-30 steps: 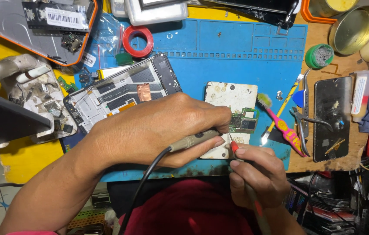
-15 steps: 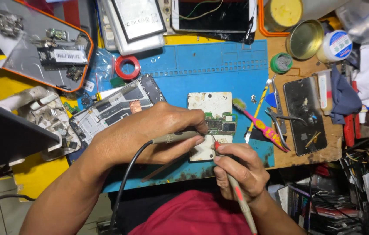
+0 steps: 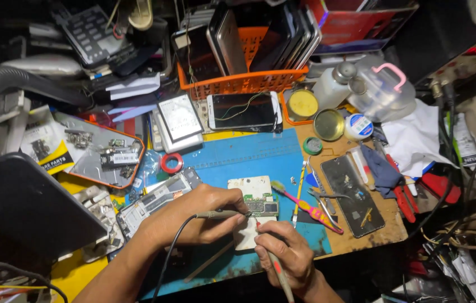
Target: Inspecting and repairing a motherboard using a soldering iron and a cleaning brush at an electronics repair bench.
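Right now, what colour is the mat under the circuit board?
Blue. The mat lies under the circuit board; the head view shows it best.

On the blue rubber mat (image 3: 249,154) covering the cluttered worktop (image 3: 381,238), the left hand (image 3: 193,216) pinches a thin cabled probe (image 3: 215,214) whose tip meets the small green circuit board (image 3: 263,206) lying on a white opened phone body (image 3: 252,216). The right hand (image 3: 283,255) holds a red-handled tool (image 3: 277,269) against the same board. A pink-and-yellow toothbrush (image 3: 305,206) lies just beside it, and an orange plastic basket of phones (image 3: 243,78) stands behind.
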